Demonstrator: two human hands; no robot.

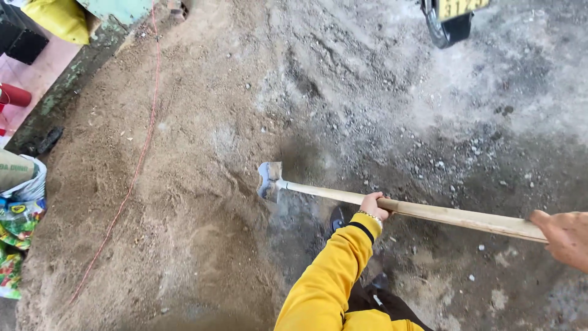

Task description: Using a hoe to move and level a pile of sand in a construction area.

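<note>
outdoor concrete ground (490, 110) w/ sand pile (153, 214), gravel, red cord (138, 165), daylight.

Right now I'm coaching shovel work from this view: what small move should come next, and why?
Probably lower and push the shovel blade forward into the sand pile. The blade looks empty and sits at the pile's edge, while the left hand and right hand both grip the wooden handle.

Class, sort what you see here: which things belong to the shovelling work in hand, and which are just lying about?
In use: shovel, left hand, right hand, sand, gravel.
Lying about: red cord, bags, yellow sack, wheel.
</note>
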